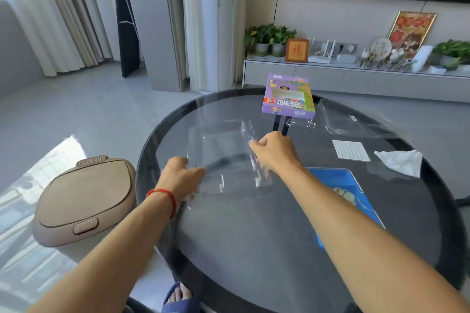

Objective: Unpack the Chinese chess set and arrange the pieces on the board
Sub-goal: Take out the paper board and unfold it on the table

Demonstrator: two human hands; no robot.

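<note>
Living room, grey tile floor, TV cabinet [356, 76] at the back with plants and frames on it. Round dark glass table [254, 249] fills the centre. Clear plastic tray [223, 155], transparent and rectangular with glare on its ridges, sits on the left-centre of the table; contents can't be made out. Left hand [181, 175], red string on the wrist, grips the tray's near-left corner with curled fingers. Right hand [273, 151] pinches the tray's right edge, fingers curled, thumb side up. Purple box [288, 99] with Chinese print lies at the far table edge, well apart from the tray. Blue board [340, 188] lies flat under the right forearm, partly hidden. White paper slip [351, 150] and crumpled white wrapper [400, 161] on the right side; clear bag [343, 117] far right. Near half of the table is bare glass. Tan lidded bin [84, 201] on the floor just beside the table's left rim. Blue slipper [178, 300] below the near edge.
</note>
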